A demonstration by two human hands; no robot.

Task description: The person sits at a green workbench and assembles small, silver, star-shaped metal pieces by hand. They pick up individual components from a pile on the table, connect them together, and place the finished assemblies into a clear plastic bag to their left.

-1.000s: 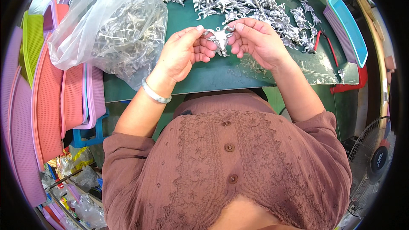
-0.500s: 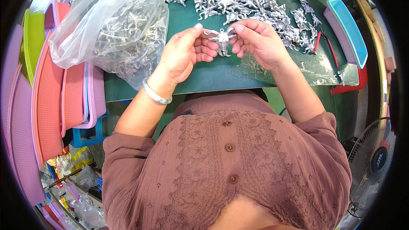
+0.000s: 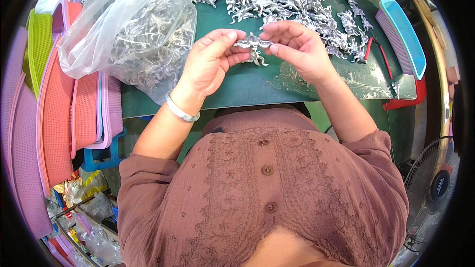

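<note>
Silvery casting (image 3: 254, 42) newly tilted; left hand (image 3: 209, 60) pinches it, right hand (image 3: 308, 53) gapes alongside.

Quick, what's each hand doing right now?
Left hand: closed, holding the left end of a silvery metal ornament.
Right hand: at the ornament's right end; whether closed on it cannot be told.

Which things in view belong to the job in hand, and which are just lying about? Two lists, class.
Seemingly in the job:
Left hand, pinching a silver horned metal piece
Right hand, at the piece's other end
Heap of similar pieces
Clear plastic bag of metal pieces

Apparently lying about:
Red-handled pliers, untouched
Turquoise-and-purple basket
Stacked plastic baskets
Electric fan
</note>
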